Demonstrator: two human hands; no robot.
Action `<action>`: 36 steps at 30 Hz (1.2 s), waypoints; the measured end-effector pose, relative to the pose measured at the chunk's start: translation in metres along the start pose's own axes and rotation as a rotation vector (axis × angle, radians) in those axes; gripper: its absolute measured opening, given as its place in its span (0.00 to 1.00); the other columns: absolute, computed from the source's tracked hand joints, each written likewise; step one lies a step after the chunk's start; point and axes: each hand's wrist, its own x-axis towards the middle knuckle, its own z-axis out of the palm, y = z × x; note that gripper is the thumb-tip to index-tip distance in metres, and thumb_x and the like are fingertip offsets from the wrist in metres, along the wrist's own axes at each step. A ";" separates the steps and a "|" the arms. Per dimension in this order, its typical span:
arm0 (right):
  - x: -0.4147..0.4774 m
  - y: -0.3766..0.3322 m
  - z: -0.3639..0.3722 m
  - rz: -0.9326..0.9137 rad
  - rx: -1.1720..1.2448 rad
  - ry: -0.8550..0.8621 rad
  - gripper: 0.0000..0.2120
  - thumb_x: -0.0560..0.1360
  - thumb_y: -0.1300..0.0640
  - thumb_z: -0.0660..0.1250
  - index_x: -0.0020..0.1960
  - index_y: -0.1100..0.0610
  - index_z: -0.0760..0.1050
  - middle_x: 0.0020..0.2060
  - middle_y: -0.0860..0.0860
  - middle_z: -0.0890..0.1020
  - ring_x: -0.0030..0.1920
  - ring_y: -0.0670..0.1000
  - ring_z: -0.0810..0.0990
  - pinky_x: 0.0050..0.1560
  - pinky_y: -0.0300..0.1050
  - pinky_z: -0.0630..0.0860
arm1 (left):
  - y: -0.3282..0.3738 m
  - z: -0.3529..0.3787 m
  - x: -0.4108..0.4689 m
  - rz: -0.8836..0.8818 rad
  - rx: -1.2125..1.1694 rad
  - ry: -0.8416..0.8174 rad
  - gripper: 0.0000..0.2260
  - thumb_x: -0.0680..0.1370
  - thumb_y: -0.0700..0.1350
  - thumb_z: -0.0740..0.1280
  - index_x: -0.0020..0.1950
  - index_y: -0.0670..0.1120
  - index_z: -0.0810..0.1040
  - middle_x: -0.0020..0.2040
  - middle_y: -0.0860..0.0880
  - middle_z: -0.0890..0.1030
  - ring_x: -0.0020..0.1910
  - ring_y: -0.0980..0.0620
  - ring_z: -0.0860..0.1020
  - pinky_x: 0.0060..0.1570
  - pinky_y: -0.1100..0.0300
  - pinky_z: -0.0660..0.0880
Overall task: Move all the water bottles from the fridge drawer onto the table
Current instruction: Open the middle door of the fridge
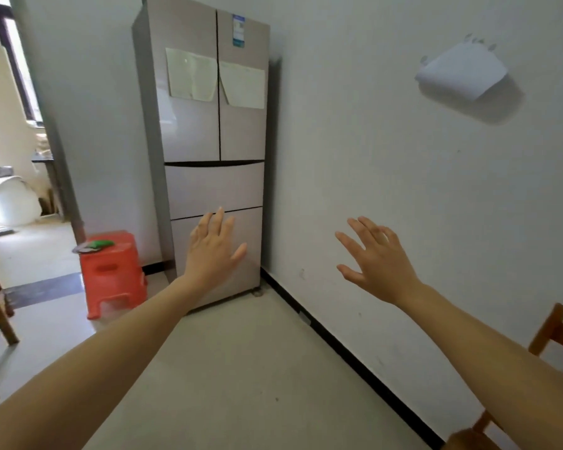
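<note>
left hand (212,251), right hand (379,259) spread; fridge (205,131) drawers closed

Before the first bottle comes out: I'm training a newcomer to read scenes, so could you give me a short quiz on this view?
1. True or false: both drawers of the fridge are closed.
2. What do the left hand and the right hand hold? A) a water bottle each B) nothing, fingers spread C) a drawer edge
3. Fill in: seen from the camera, the red stool stands to the ___ of the fridge.

Key: 1 true; 2 B; 3 left.
</note>
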 end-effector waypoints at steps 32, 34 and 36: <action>0.454 -0.035 0.501 -0.271 0.374 0.139 0.37 0.56 0.45 0.79 0.60 0.54 0.70 0.55 0.57 0.81 0.59 0.57 0.77 0.50 0.53 0.78 | -0.324 0.209 0.359 -0.631 -0.162 0.261 0.17 0.77 0.44 0.63 0.65 0.43 0.71 0.71 0.43 0.66 0.71 0.43 0.62 0.69 0.46 0.61; 0.481 -0.036 0.529 -0.274 0.366 0.109 0.34 0.56 0.46 0.79 0.59 0.55 0.75 0.55 0.58 0.81 0.56 0.57 0.81 0.49 0.53 0.79 | -0.338 0.225 0.387 -0.635 -0.158 0.304 0.16 0.77 0.43 0.63 0.64 0.42 0.72 0.71 0.43 0.66 0.70 0.43 0.62 0.67 0.47 0.62; 0.512 -0.034 0.560 -0.268 0.387 0.079 0.33 0.57 0.46 0.79 0.59 0.55 0.76 0.55 0.58 0.81 0.56 0.57 0.81 0.50 0.53 0.79 | -0.354 0.239 0.422 -0.634 -0.151 0.334 0.16 0.77 0.40 0.62 0.64 0.41 0.72 0.70 0.42 0.66 0.69 0.42 0.63 0.67 0.48 0.62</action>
